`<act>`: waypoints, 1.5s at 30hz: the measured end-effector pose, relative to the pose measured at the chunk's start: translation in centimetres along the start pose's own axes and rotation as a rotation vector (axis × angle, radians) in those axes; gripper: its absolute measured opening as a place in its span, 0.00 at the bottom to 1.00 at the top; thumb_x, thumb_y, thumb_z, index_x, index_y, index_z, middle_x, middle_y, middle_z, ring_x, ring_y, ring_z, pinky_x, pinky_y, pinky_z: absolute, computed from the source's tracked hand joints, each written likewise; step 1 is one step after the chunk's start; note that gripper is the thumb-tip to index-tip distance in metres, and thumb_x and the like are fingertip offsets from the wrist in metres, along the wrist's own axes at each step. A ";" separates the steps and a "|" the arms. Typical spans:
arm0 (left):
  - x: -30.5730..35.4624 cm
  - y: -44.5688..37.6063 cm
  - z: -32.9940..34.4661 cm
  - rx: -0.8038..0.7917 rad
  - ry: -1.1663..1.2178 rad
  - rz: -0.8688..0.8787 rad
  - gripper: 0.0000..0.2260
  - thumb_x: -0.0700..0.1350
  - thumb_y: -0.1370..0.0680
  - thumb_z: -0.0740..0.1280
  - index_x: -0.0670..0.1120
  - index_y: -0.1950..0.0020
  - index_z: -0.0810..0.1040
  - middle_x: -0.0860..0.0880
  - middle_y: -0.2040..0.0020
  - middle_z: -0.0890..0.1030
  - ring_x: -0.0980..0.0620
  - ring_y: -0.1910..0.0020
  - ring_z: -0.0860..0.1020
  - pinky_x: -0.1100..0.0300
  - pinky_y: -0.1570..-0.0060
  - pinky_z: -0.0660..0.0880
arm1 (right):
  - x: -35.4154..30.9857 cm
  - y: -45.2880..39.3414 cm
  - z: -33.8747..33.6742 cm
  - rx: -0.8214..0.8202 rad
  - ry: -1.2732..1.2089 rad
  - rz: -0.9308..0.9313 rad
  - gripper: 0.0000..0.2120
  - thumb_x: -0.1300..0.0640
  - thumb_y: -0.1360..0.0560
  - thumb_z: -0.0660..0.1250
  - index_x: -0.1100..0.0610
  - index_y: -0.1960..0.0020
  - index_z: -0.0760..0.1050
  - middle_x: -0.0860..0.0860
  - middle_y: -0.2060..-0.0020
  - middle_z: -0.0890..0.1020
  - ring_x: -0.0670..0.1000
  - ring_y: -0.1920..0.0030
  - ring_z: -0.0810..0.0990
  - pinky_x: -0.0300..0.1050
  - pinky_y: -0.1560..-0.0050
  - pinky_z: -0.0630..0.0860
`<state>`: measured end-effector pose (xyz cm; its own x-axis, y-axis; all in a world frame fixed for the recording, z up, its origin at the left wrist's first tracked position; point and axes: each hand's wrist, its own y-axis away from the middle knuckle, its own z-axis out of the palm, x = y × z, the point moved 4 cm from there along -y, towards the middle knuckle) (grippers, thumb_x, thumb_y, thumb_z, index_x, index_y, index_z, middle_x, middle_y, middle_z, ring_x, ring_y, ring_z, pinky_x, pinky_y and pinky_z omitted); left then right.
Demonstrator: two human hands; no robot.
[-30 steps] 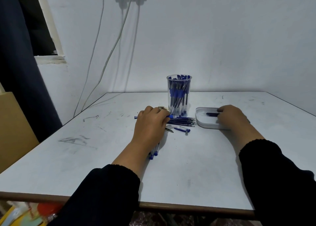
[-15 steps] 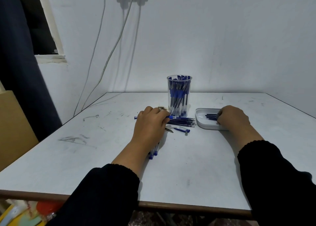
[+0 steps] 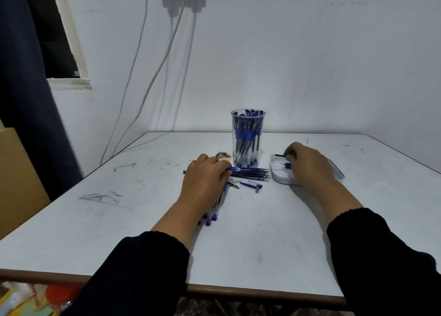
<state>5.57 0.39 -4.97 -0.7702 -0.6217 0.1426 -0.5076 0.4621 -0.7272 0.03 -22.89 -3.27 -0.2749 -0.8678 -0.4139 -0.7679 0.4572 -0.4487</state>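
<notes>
My left hand [image 3: 205, 179] lies on the white table [image 3: 262, 232], fingers curled round a blue pen [image 3: 232, 169] that lies crosswise. A bundle of clear pens with blue ends [image 3: 213, 211] sticks out from under its palm and wrist. My right hand [image 3: 310, 165] sits over a shallow white tray [image 3: 338, 173], and its fingertips pinch a thin dark pen part [image 3: 278, 155]. Another small dark piece [image 3: 286, 165] lies in the tray. Between the hands lie a row of dark blue refills [image 3: 253, 173] and a loose blue cap [image 3: 250, 184].
A clear cup [image 3: 247, 139] full of blue pens stands upright just behind the refills. Cables [image 3: 152, 81] hang down the wall at the back left. A cardboard box [image 3: 19, 179] stands left of the table, and coloured items [image 3: 35, 296] lie below its front edge.
My right hand has shifted slightly within the tray, and a thin dark piece now sticks out from its fingertips. My left hand has stayed where it was.
</notes>
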 end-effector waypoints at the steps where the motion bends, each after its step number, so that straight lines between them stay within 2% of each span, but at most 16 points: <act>1: 0.0 0.0 0.0 0.000 0.001 0.005 0.04 0.43 0.23 0.67 0.46 0.52 0.81 0.49 0.62 0.81 0.46 0.59 0.71 0.55 0.61 0.66 | -0.7 0.5 0.1 0.003 -0.030 -0.056 0.08 0.58 0.20 0.59 0.54 0.47 0.76 0.54 0.52 0.82 0.57 0.51 0.77 0.49 0.54 0.70; 4: 0.0 0.0 0.0 0.012 0.001 0.010 0.03 0.43 0.24 0.69 0.46 0.53 0.82 0.49 0.64 0.81 0.46 0.61 0.72 0.54 0.63 0.68 | -2.4 1.8 0.4 -0.016 -0.118 -0.176 0.07 0.57 0.20 0.60 0.51 0.49 0.76 0.49 0.55 0.82 0.52 0.54 0.77 0.47 0.56 0.72; 9: 0.1 -0.1 0.0 0.027 0.014 0.026 0.04 0.44 0.24 0.67 0.45 0.55 0.82 0.50 0.65 0.80 0.46 0.63 0.72 0.53 0.66 0.71 | -3.5 3.1 0.5 -0.061 -0.165 -0.228 0.07 0.57 0.21 0.61 0.49 0.50 0.78 0.44 0.58 0.79 0.48 0.55 0.75 0.43 0.57 0.67; 13: 0.2 0.0 -0.2 0.027 0.029 0.030 0.06 0.45 0.23 0.66 0.45 0.55 0.81 0.50 0.65 0.80 0.46 0.63 0.71 0.52 0.66 0.70 | -3.6 3.0 0.9 -0.090 -0.149 -0.219 0.07 0.57 0.21 0.62 0.49 0.50 0.78 0.46 0.57 0.82 0.49 0.55 0.77 0.44 0.57 0.69; 26: 0.2 -0.1 -0.3 0.035 0.036 0.024 0.07 0.45 0.23 0.65 0.45 0.54 0.82 0.49 0.64 0.81 0.46 0.62 0.72 0.53 0.65 0.70 | -3.5 3.1 0.4 -0.087 -0.142 -0.165 0.08 0.57 0.21 0.61 0.49 0.49 0.78 0.48 0.53 0.82 0.51 0.51 0.77 0.48 0.52 0.74; 35: 0.2 -0.1 -0.4 0.026 0.030 0.012 0.06 0.45 0.22 0.65 0.45 0.52 0.82 0.49 0.61 0.82 0.46 0.60 0.72 0.53 0.64 0.70 | -3.6 3.2 0.4 -0.108 -0.142 -0.180 0.07 0.57 0.21 0.62 0.49 0.48 0.79 0.47 0.55 0.81 0.50 0.53 0.76 0.45 0.55 0.71; 45: 0.6 -0.1 -0.4 0.017 0.049 0.051 0.06 0.45 0.22 0.66 0.45 0.52 0.82 0.49 0.63 0.81 0.47 0.61 0.72 0.57 0.65 0.66 | -4.4 3.5 0.2 -0.138 -0.163 -0.222 0.09 0.56 0.20 0.62 0.49 0.47 0.80 0.47 0.52 0.83 0.50 0.50 0.78 0.46 0.49 0.72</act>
<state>5.01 0.29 -4.55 -0.8133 -0.5654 0.1372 -0.4606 0.4817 -0.7455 -1.36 -17.46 -3.22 -0.0036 -0.8958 -0.4444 -0.8734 0.2192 -0.4349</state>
